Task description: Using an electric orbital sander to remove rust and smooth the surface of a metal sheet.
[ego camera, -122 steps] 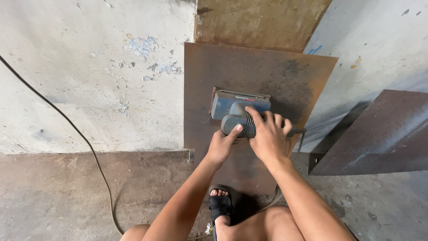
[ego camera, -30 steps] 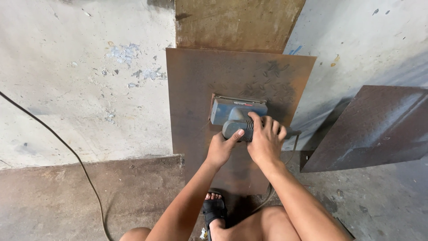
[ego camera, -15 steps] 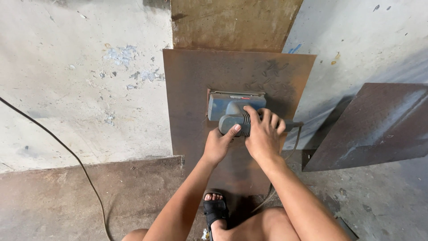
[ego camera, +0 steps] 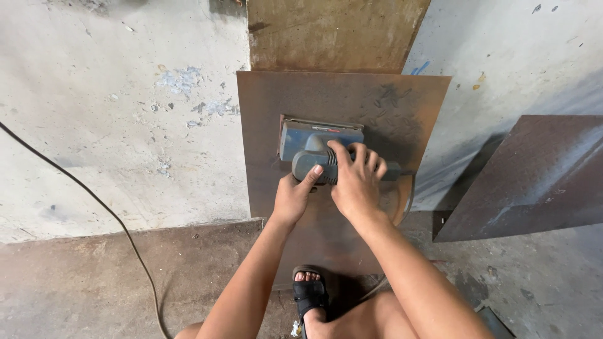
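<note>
A blue-grey electric sander lies flat against a rusty brown metal sheet that leans on the wall. My right hand grips the sander's handle from above, fingers wrapped over it. My left hand holds the handle's lower left side, thumb up against the tool. The sander's cord runs off its right end and down behind my right arm.
A second brown board stands behind the sheet. Another rusty plate leans at the right. A black cable crosses the pale wall and the floor at left. My foot in a black sandal rests by the sheet's base.
The sander and both hands have shifted slightly left and down across the sheet over the last seconds, with small back-and-forth motion. The grip is unchanged.
</note>
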